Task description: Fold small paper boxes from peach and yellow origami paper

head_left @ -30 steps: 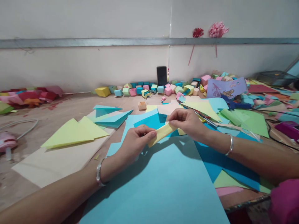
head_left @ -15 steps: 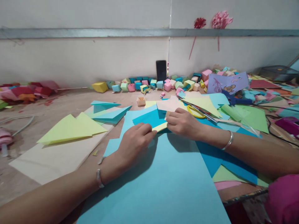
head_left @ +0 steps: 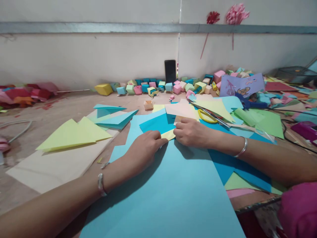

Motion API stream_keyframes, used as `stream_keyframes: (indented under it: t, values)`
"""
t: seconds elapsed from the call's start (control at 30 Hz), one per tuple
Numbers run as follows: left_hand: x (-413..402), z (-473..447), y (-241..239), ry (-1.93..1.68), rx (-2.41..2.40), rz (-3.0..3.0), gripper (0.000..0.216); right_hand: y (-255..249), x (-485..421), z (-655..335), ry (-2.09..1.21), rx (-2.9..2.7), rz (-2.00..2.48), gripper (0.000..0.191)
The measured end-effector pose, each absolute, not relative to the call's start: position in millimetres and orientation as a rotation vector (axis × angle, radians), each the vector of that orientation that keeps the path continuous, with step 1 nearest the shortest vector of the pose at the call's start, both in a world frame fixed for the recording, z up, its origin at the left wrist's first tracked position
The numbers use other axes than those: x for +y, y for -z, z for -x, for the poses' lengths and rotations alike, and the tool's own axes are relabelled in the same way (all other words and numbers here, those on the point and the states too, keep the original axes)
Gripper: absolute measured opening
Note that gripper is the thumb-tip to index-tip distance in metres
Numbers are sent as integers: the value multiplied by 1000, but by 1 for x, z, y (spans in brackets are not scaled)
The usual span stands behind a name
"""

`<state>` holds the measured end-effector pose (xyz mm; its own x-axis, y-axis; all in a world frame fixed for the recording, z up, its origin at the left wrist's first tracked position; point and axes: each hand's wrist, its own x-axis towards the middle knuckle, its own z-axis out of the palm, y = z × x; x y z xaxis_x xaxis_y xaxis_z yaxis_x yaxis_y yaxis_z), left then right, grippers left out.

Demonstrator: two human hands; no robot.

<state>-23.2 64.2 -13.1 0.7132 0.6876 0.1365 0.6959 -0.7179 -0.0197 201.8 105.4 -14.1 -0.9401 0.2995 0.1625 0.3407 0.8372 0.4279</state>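
Note:
Between my two hands is a small folded strip of yellow paper (head_left: 168, 135). My left hand (head_left: 146, 148) pinches its left end, with the thumb and curled fingers closed. At the strip's right end, the fingers of my right hand (head_left: 189, 133) are closed on it and hide that end. Under both hands lies a large light blue sheet (head_left: 168, 198). A darker blue piece of paper (head_left: 158, 121) sits just beyond the strip, and a pale pink sheet (head_left: 180, 109) lies behind my right hand.
Yellow-handled scissors (head_left: 207, 116) lie beyond my right hand. Folded yellow sheets (head_left: 71, 135) and blue folded papers (head_left: 116, 119) are at the left. Along the wall stand a phone (head_left: 170, 71) and several small paper cubes (head_left: 146, 86). A small open paper box (head_left: 148, 105) stands nearer.
My right hand has shifted slightly left and down, and my left thumb now reaches further along the strip. The yellow strip looks flatter. The whole view has tilted a little downward.

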Motion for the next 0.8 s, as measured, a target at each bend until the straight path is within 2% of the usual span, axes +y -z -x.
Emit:
stream_keyframes:
  t: [0.13,0.3,0.47,0.63,0.8]
  values:
    - [64,22,8,187,-1124,2911,37,10,104,-201,671,-3025,532,31]
    - [64,21,11,178,-1133,2901,35,6,87,-199,625,-3095,848,21]
    - [63,22,14,198,-1162,2905,44,9,64,-191,668,-2992,914,29]
    - [63,22,13,256,-1156,2922,40,14,59,-184,669,-2947,967,31]
    - [65,23,14,237,-1145,2914,37,21,57,-185,659,-2935,952,20]
